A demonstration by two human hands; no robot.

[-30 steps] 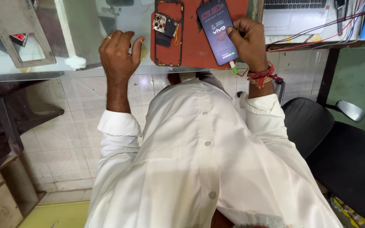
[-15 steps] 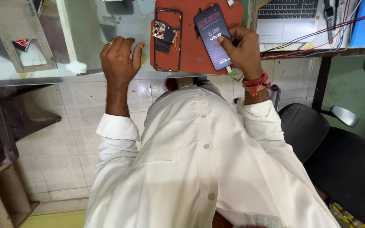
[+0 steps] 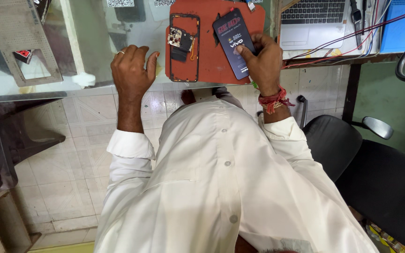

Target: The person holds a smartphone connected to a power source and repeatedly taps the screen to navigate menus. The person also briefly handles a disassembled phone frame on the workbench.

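My right hand (image 3: 261, 63) grips the lower end of a dark smartphone (image 3: 230, 40) with a printed film on its screen, lying tilted on a red-orange work mat (image 3: 212, 61). My left hand (image 3: 131, 70) rests fingers-down on the glass tabletop (image 3: 90, 42), just left of the mat, holding nothing. Between my hands an opened phone frame (image 3: 184, 47) lies on the mat, showing a small circuit board and camera module. Red threads circle my right wrist. My white shirt fills the lower view.
A grey laptop (image 3: 312, 18) sits right of the mat with red and black cables (image 3: 352, 40) across it. A blue box (image 3: 404, 23) is at the far right. A perforated grey plate (image 3: 17, 40) lies at left. A black chair (image 3: 376, 178) stands to my right.
The view has tilted so the table sits lower in frame. My right hand has slid down to the phone's lower end. My left hand stays put on the glass.
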